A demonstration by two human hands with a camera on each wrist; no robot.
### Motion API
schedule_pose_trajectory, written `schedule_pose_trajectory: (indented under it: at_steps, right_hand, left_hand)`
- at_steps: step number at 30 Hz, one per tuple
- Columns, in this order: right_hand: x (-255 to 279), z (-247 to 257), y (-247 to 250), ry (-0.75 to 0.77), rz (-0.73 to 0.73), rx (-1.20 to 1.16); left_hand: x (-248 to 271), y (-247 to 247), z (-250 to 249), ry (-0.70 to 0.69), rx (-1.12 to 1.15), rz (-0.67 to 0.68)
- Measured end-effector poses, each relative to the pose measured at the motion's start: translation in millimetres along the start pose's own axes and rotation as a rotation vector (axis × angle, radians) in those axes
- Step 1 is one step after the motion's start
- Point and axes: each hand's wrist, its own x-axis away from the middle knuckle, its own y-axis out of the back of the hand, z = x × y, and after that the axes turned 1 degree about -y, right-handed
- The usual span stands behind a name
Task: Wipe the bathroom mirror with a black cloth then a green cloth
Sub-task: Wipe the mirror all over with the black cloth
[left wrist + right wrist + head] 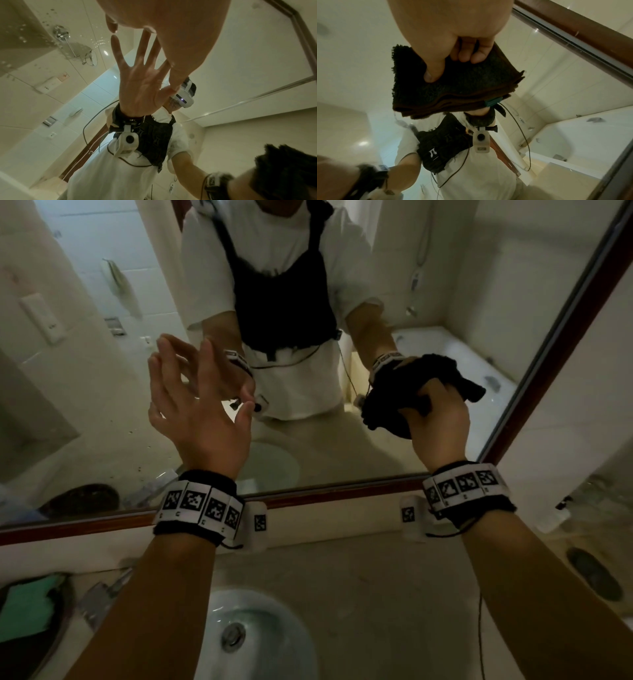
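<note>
Forearms fill the bottom of the head view. Left hand [195, 402] rises left of centre, fingers spread and loose, holding nothing, close to the mirror [85, 392]. Right hand [436, 426], right of centre, clutches the folded black cloth [387, 409] at the glass. First wipe looks underway; next, sweep across. Green cloth [25, 607] waits lower left.
</note>
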Motion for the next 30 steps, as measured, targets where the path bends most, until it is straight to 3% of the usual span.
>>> schedule_pose_trajectory:
  at_steps: [5,10,15,18,24,30]
  right_hand:
    - [7,18,-11,-0.059,-0.028,-0.03]
    - [30,87,-56,0.269,0.113,0.042]
    - [31,87,-59,0.37,0.103,0.05]
    - [25,60,-43,0.286,0.054,0.02]
    - [9,-8,-6,-0.048,0.076,-0.035]
    - [7,-12,-4,-0.102,0.034,-0.058]
  left_hand:
    - [0,-1,-4,0.025,0.044,0.005]
    - [-1,-1,-4,0.022,0.025,0.01]
    - [0,-1,-1,0.002,0.006,-0.004]
    - [0,-1,0,0.001,-0.014,0.004]
    - [0,-1,-4,0.013,-0.024,0.013]
    - [0,-1,-5,0.016,-0.017,0.025]
